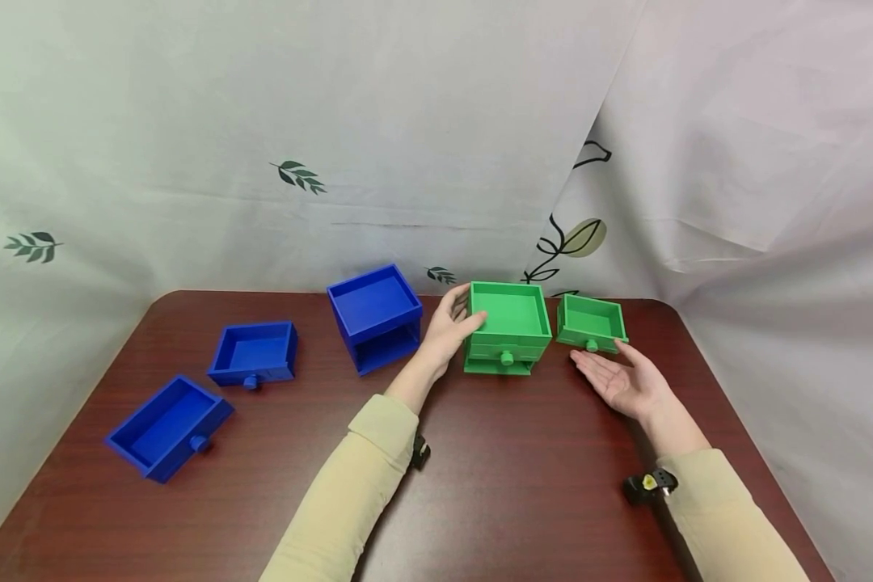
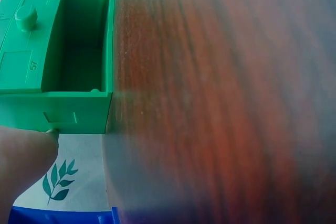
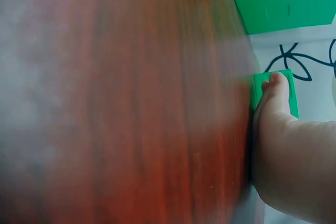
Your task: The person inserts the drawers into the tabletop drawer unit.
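My left hand [image 1: 447, 330] holds the left side of a small green drawer cabinet [image 1: 509, 311], with the thumb near its top rim. The cabinet has a shallow tray top and a round-knobbed drawer front [image 2: 21, 51] in its upper part. Below that drawer, an open slot [image 2: 81, 45] shows in the left wrist view. A separate green drawer [image 1: 592, 319] sits on the table to the cabinet's right. Just in front of it, my right hand [image 1: 629, 386] has its palm turned up and fingers extended; its thumb is near the drawer's front right corner.
A blue cabinet [image 1: 378, 303] with an open front stands left of my left hand. Two blue drawers lie farther left, one drawer [image 1: 255, 352] behind the other drawer [image 1: 169, 428]. Patterned cloth [image 1: 436, 145] hangs behind the dark wooden table [image 1: 524, 485].
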Tool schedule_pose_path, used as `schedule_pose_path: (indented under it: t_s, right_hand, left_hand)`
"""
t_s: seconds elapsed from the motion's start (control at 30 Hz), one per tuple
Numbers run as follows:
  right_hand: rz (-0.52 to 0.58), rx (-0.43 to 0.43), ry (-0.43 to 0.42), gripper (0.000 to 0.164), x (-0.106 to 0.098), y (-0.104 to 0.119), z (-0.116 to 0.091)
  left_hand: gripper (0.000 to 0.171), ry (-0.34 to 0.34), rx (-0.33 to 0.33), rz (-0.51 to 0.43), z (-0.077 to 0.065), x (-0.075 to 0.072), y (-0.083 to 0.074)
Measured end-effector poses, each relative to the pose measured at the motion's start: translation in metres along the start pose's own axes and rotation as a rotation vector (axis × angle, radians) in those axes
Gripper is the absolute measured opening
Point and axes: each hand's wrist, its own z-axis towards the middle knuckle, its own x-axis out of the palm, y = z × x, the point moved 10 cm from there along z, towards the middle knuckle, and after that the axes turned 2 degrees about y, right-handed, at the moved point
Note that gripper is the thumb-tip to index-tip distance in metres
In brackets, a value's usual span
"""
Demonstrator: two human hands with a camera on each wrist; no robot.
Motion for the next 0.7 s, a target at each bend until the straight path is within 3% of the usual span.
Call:
schedule_pose_path:
  t_s: [0.23, 0.7]
  right_hand:
    - [-0.001, -0.015, -0.031, 0.078, 0.0031, 0.0053, 0.0056]
    - [-0.031, -0.051, -0.091, 0.083, -0.0023, 0.0101, 0.0098]
  left_hand:
    - [0.071, -0.005, 0.003, -0.010, -0.0002, -0.0009, -0.0011]
    - [0.071, 0.001, -0.006, 0.004, 0.0000, 0.0003, 0.0010]
